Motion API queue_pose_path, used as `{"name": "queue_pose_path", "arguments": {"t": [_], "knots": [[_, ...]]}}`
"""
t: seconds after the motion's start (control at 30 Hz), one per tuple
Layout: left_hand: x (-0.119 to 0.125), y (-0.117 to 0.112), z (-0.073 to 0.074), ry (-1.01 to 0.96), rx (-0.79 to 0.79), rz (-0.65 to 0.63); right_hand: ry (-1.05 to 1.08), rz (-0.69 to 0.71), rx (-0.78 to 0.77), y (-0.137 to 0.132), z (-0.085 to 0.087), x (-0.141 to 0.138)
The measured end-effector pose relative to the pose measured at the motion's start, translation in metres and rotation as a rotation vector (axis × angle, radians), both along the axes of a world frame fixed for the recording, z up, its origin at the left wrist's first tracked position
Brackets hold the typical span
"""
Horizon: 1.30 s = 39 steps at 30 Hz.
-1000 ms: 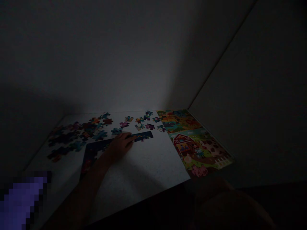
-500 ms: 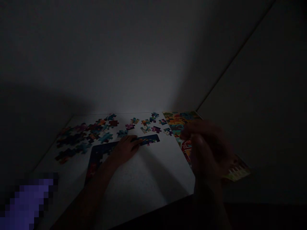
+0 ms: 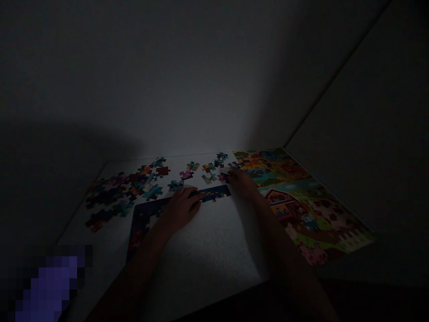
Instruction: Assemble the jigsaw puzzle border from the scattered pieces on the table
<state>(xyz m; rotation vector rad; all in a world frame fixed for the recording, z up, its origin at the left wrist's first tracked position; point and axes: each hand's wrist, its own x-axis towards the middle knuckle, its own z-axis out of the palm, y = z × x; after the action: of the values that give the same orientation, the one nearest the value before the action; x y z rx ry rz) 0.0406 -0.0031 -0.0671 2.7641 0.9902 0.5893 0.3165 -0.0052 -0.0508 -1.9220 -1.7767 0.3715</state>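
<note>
The scene is very dark. A white table (image 3: 208, 250) carries a partly joined dark-blue puzzle border (image 3: 144, 214) shaped like an L. My left hand (image 3: 182, 205) lies flat on the top strip of that border, fingers stretched toward the right. My right hand (image 3: 243, 181) reaches past the strip's right end, fingertips closed on a small dark puzzle piece (image 3: 225, 177). Several loose coloured pieces (image 3: 134, 183) are scattered along the back left of the table.
A colourful farm picture sheet (image 3: 301, 205) lies on the table's right side, hanging over the edge. Dark walls meet in a corner behind the table. A blurred purple patch (image 3: 47, 286) sits at the bottom left.
My right hand has come up from below the table edge and reached forward to the loose pieces by the border's right end. The left hand has stayed on the border.
</note>
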Motion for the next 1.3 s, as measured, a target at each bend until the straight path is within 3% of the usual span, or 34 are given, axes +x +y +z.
{"name": "queue_pose_path", "arguments": {"t": [0.37, 0.67, 1.3], "knots": [[0.000, 0.001, -0.006, -0.035, 0.028, 0.017, -0.181, 0.058, -0.001, 0.002, -0.007, 0.001], [-0.001, 0.002, -0.008, -0.060, 0.021, 0.011, -0.072, -0.025, 0.051, 0.007, -0.021, 0.007], [0.000, 0.001, -0.007, -0.060, 0.032, 0.020, -0.099, -0.012, 0.070, 0.004, -0.017, 0.001]]}}
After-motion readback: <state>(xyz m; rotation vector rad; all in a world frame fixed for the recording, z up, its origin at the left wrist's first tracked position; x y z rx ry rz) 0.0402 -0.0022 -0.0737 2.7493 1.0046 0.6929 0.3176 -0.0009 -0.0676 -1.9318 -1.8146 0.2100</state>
